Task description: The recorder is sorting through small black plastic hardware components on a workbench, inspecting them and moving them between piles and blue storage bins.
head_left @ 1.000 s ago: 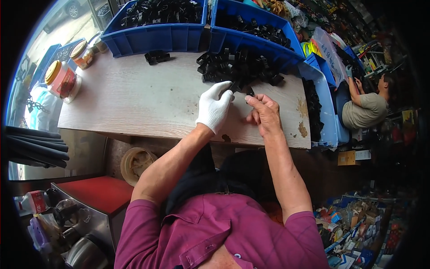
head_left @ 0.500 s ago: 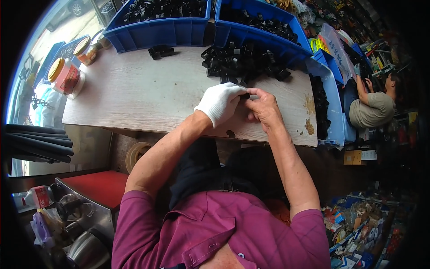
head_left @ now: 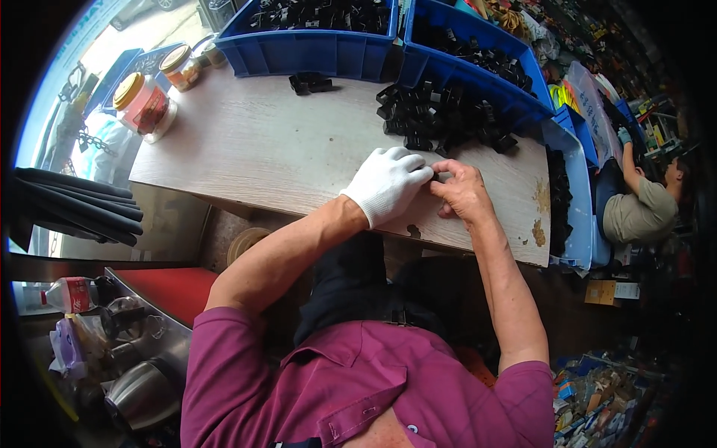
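1. A pale wooden bench [head_left: 284, 149] fills the middle of a busy workshop.
2. Two blue bins [head_left: 314, 52] full of small black parts sit along the far edge of the bench.
3. A loose pile of black parts [head_left: 441, 116] lies on the bench, just in front of the right bin.
4. A few more black parts [head_left: 310, 82] lie alone, near the left bin.
5. Two jars with lids [head_left: 146, 104] stand at the far left corner of the bench.
6. The left hand [head_left: 388, 183] wears a white glove. The right hand [head_left: 463, 190] is bare.
7. Both hands meet near the front edge of the bench, just this side of the pile.
8. A small black part [head_left: 441, 177] sits right between the fingertips of the two hands.
9. Each grip is narrow, with the fingers pinched close on that small part.
10. Most of the part is hidden by the fingers, so its shape is hard to tell.
11. Another person [head_left: 642, 205] in a grey shirt sits far off to the right.
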The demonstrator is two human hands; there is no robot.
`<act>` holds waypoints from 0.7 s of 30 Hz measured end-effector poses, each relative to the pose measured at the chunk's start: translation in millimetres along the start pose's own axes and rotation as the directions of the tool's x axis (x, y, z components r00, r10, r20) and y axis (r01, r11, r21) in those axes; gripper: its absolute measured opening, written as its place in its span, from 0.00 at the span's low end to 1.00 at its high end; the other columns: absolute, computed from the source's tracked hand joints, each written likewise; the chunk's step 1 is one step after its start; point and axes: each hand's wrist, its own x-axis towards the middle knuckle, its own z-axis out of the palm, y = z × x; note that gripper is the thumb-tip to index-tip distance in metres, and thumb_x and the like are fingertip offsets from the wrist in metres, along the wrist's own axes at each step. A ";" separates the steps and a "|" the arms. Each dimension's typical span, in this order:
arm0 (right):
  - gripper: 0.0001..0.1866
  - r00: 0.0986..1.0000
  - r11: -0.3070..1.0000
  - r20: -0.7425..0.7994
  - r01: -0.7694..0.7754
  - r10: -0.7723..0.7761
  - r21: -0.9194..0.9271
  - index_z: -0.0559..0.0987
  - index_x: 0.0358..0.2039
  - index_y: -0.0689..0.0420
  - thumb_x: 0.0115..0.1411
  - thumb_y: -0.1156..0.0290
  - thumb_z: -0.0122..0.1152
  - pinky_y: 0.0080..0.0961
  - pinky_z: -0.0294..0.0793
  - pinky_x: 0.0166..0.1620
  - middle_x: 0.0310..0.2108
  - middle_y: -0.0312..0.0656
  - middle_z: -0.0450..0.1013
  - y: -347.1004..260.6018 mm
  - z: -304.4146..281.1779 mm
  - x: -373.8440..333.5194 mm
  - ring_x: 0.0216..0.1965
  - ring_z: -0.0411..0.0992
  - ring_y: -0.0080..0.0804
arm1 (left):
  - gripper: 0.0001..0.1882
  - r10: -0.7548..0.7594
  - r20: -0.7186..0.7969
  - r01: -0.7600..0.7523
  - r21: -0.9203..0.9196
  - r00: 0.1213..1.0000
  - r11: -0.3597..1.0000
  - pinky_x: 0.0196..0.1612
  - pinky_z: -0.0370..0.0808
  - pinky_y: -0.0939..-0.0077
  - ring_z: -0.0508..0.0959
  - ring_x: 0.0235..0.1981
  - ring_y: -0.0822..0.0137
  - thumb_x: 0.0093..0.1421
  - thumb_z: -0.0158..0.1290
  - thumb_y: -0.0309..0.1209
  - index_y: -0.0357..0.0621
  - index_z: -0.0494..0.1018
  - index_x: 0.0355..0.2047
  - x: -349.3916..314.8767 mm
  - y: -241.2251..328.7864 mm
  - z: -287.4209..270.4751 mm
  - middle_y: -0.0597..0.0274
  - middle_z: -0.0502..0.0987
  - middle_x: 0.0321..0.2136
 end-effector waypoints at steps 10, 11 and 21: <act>0.24 0.996 0.976 -0.066 -0.048 0.064 0.214 0.75 0.48 0.65 0.55 0.68 0.75 0.28 0.81 0.23 0.11 0.30 0.64 1.2 -18.0 -21.0 0.11 0.65 0.20 | 0.18 -0.348 -0.216 0.403 0.618 0.912 0.675 0.51 0.76 0.60 0.76 0.53 0.52 0.54 0.56 0.26 0.47 0.79 0.47 -15.4 -164.5 -32.7 0.60 0.80 0.48; 0.24 0.991 0.968 -0.118 -0.032 0.063 0.249 0.75 0.47 0.65 0.55 0.67 0.75 0.29 0.82 0.23 0.11 0.30 0.64 6.5 -32.1 -21.5 0.10 0.66 0.21 | 0.17 -0.358 -0.176 0.389 0.588 0.917 0.709 0.51 0.76 0.60 0.76 0.53 0.53 0.54 0.57 0.26 0.47 0.79 0.46 -10.5 -160.6 -30.7 0.60 0.80 0.47; 0.22 0.675 0.930 -0.724 0.158 0.143 0.331 0.79 0.44 0.55 0.55 0.57 0.77 0.39 0.84 0.25 0.13 0.34 0.63 26.1 -155.1 10.4 0.15 0.69 0.29 | 0.15 -0.253 -0.116 0.278 0.358 0.960 0.891 0.43 0.79 0.57 0.80 0.41 0.50 0.55 0.55 0.23 0.48 0.76 0.44 -18.4 -106.8 -25.3 0.56 0.80 0.42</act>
